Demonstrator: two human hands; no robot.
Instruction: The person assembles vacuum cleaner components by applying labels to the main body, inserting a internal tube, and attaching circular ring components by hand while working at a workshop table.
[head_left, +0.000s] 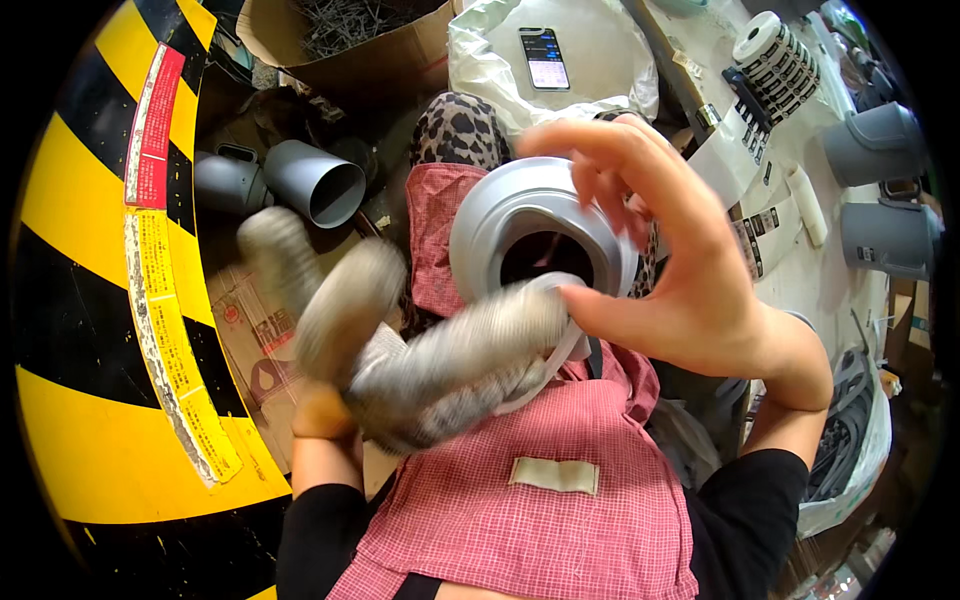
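Note:
On my lap lies a light grey plastic vessel (478, 228), its round dark opening facing up at me. A pale loop-shaped part (568, 362), perhaps its handle, curves out on the near side. My left hand (410, 375) wears a grey-white knit glove, smeared by motion. Its fingers are spread, and one glove finger lies over the vessel's near rim. My bare right hand (685, 270) arches above the right side of the opening, fingers curved and apart from the thumb. Its thumb tip is at the near rim beside the glove finger. Whether they touch there is unclear.
Grey cylindrical vessels (318, 186) lie at the left. A striped yellow-black panel (90, 330) borders that side. A phone (544, 58) rests on a white plastic-covered surface ahead. At right, a workbench (790, 285) holds a label roll (778, 62) and grey pitchers (872, 145).

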